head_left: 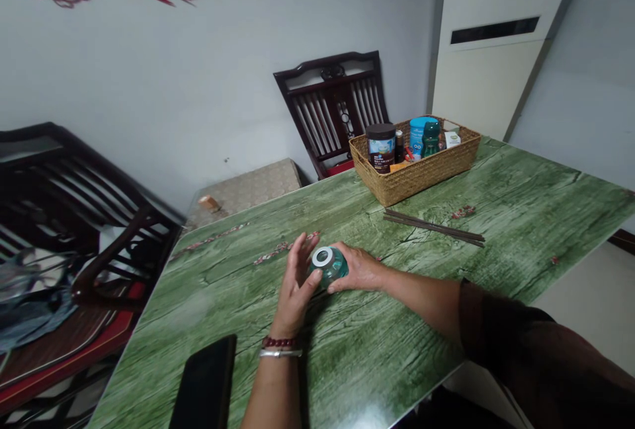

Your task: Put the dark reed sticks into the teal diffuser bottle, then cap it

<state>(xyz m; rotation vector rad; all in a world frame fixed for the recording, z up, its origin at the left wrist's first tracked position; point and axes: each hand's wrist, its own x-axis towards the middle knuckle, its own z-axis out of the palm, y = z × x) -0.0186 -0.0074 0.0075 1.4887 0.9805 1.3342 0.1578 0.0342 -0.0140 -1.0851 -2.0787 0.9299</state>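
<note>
Where the left hand (296,280) and right hand (358,268) meet, a teal glass jar (330,266), seemingly gripped between them

Dark sleeve (516,343), red beads (278,342), silver bangle (280,353)

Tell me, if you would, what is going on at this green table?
A person is holding a small teal glass container with a white ring on its end, just above a green wood-patterned table. Their right hand grips it from one side, while their left hand curves against the other. A black phone lies near the left wrist, and a wicker basket of jars stands farther off.
</note>
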